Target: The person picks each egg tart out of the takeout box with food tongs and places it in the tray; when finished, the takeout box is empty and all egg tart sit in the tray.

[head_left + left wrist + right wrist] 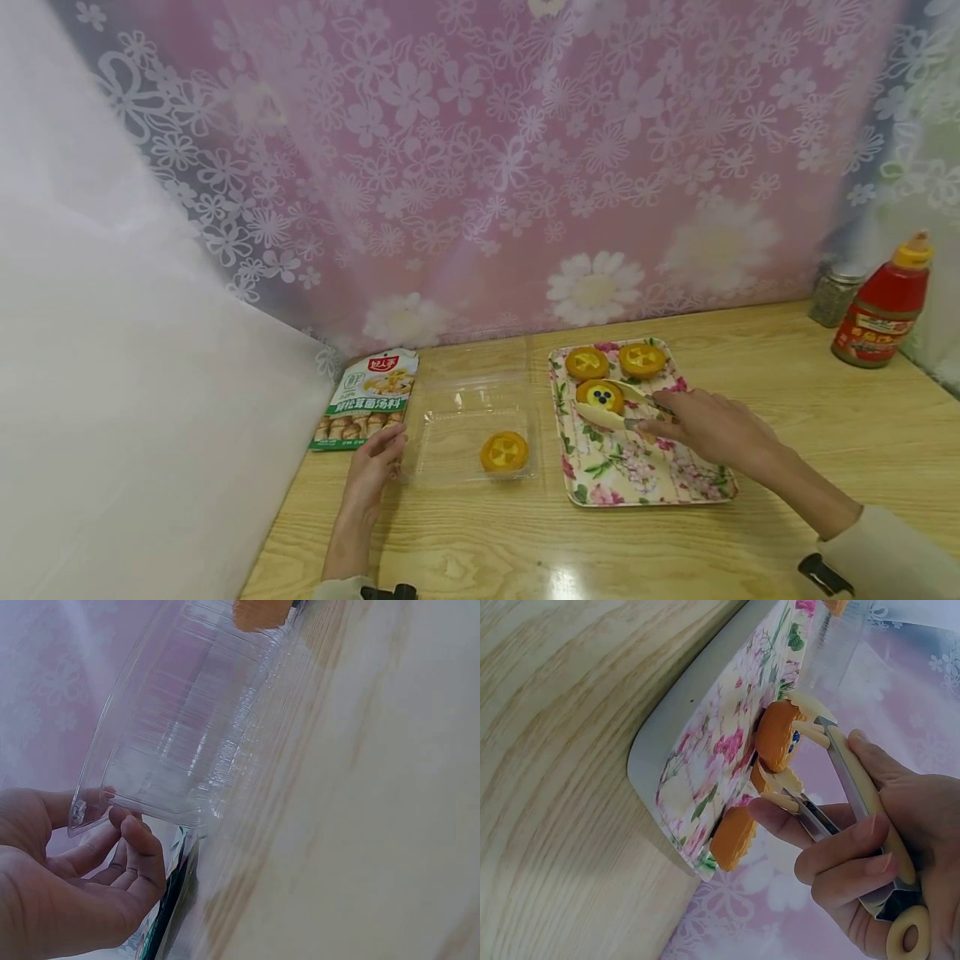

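In the head view my right hand (708,425) grips a pair of cream-tipped tongs (606,417). The tips lie on either side of a tart topped with blueberries (602,397), which sits on a floral tray (622,492). Two more tarts, one of them a yellow-topped tart (642,358), occupy the tray's far end. My left hand (372,467) pinches the rim of a clear plastic container (172,742) at its near left corner, thumb and fingers on either side. Inside that container, toward its right, is a single tart (504,452). The right wrist view shows the fingers curled round the tongs' handles (866,802).
A green and white food packet (367,400) lies left of the container. At the far right stand a red sauce bottle (883,308) and a small glass jar (835,296). A flowered pink curtain (480,167) hangs behind the wooden table (480,542).
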`<state>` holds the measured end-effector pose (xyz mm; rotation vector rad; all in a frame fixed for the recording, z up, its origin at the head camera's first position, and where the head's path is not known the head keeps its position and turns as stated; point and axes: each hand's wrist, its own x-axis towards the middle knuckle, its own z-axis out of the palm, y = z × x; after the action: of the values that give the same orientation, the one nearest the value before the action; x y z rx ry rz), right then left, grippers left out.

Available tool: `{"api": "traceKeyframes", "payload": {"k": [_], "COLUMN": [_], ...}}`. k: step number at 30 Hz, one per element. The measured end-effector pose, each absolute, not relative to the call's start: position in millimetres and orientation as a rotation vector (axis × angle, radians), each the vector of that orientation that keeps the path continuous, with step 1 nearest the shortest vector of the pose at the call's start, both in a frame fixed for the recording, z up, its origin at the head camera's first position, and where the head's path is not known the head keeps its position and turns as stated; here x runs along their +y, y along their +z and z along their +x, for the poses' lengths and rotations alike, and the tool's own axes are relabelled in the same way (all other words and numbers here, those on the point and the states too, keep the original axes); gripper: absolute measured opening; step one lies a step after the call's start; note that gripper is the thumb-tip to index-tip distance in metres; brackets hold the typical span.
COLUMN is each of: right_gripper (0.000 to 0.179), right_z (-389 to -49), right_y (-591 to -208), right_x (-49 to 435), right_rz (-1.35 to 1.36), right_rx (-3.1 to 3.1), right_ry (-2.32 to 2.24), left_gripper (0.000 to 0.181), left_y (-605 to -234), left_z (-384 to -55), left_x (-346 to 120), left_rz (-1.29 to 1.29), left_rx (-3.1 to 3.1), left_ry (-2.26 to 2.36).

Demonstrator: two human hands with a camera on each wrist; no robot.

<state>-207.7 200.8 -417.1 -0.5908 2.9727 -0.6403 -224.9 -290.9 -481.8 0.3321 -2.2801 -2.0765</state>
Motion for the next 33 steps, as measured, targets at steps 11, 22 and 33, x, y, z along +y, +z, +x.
{"api": "traceKeyframes", "payload": {"k": [11,22,33], "right_gripper": [0.056,0.089,0.101], "right_z": [-207,-202,-194], "right_y": [-421,-417,-396], "right_x": [200,210,208], "right_rz": [-0.559,-0.489,-0.482], "right_rx": [2.984,3.009,3.113], "right_ry": [-0.628,-0.605,-0.559], "left_gripper": [0.045,0.044,0.044], "left_y": [-479,-480,-480], "left_z": [-223,-222,-224], "left_x": [-292,-292,-292], "left_rz": [0.323,0.328,0.339], "left_rx": [-2.306,-2.297,-2.287], "left_ry": [-2.070,-2.088,-2.105]}}
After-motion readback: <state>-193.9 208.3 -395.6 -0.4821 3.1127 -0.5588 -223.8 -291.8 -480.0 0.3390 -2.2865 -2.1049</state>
